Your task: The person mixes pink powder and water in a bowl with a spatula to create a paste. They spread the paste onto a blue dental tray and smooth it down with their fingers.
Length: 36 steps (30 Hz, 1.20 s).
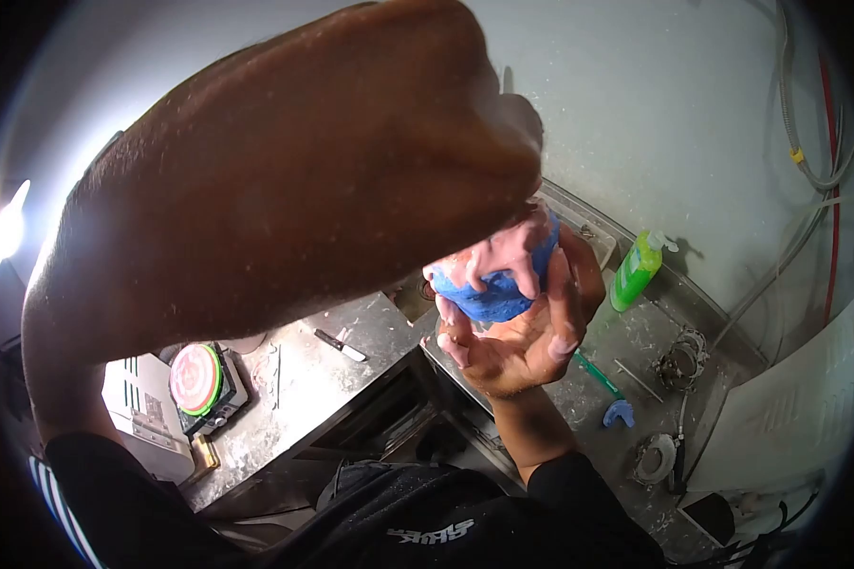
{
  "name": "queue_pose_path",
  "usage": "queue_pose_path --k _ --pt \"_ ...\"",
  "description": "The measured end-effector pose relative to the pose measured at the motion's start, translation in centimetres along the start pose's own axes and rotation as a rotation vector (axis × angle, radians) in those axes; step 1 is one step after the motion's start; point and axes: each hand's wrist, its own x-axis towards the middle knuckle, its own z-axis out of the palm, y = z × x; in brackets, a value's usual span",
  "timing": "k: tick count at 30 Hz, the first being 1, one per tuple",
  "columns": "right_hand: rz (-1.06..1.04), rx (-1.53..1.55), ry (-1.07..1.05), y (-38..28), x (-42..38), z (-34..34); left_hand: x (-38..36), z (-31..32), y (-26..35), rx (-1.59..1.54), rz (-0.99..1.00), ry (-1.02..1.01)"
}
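Observation:
My right hand (522, 356) cups a blue dental impression (489, 302) from below, its fingers curled around the side. Wet pink plaster (503, 261) covers the top and runs down the blue wall in thick drips. My left forearm crosses the upper part of the view, close to the camera. At its end my left hand (512, 147) is closed in a fist above the impression, hiding part of it. A thin grey tip (508, 80) shows beyond the fist; I cannot tell what the fingers hold.
A vibrating plate with a pink, green-rimmed pad (195, 379) and a knife (340, 344) are on the left worktop. At right are a green pump bottle (636, 275), green-handled tool (598, 376), small blue piece (619, 412), metal ring pieces (655, 459) and hanging hoses (792, 142).

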Motion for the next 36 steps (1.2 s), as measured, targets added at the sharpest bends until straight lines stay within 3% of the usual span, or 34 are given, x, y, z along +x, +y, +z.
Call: queue_pose_path --k 6,13,17,22,36 --pt "-0.040 0.003 0.068 0.6 0.0 -0.8 1.7 -0.1 0.9 0.050 0.020 -0.012" --pt "-0.249 0.042 0.182 2.6 0.8 -1.6 3.8 -0.5 2.7 0.141 0.003 -0.074" --pt "-0.388 -0.018 0.188 3.6 1.5 -2.8 5.1 -0.7 4.2 0.082 0.012 0.031" --pt "-0.362 -0.048 0.166 3.6 1.6 -4.4 6.2 -1.0 4.6 0.171 0.042 -0.074" --pt "-0.325 -0.097 0.255 2.3 2.0 -8.9 10.2 -1.7 8.1 0.107 0.227 0.090"
